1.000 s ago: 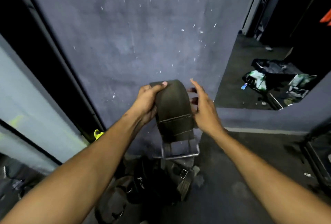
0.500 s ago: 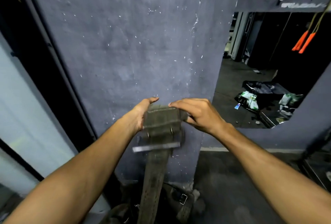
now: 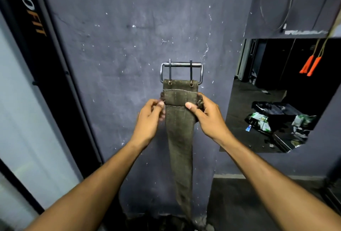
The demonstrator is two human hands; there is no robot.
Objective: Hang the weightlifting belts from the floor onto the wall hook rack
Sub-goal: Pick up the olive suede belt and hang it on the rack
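Note:
I hold a worn olive-brown weightlifting belt point(image 3: 180, 138) upright against the grey wall point(image 3: 129, 46). Its steel two-prong buckle point(image 3: 181, 71) points up and the strap hangs straight down toward the floor. My left hand point(image 3: 150, 120) pinches the belt's left edge just below the buckle stitching. My right hand point(image 3: 206, 118) grips the right edge, thumb across the front. No hook rack shows in the frame. More belts lie in a dark heap point(image 3: 171, 223) at the wall's foot, mostly cut off by the frame.
A black door frame with lettering point(image 3: 36, 27) and frosted glass stand at left. A wall opening at right shows a dark room with bags and litter point(image 3: 276, 118) on its floor, and orange handles point(image 3: 310, 66) hanging. Grey floor point(image 3: 249, 203) lies at lower right.
I raised the belt from a folded bundle near the floor heap; it unrolled and now hangs full length with the buckle turned upward. The view tilted up along the wall.

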